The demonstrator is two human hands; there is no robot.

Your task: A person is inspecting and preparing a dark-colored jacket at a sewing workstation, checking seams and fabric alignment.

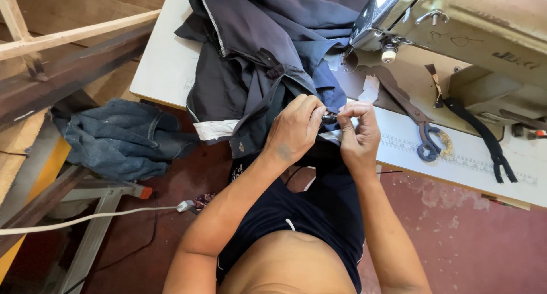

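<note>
Garment (256,60) (dark) between both hands

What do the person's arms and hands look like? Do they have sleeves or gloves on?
No sleeves and no gloves. Both arms are bare from the shoulder down. The left hand has a small dark mark, maybe a tattoo, on its back near the wrist. The right hand has no mark. No watch, bracelet or ring shows on either.
</note>
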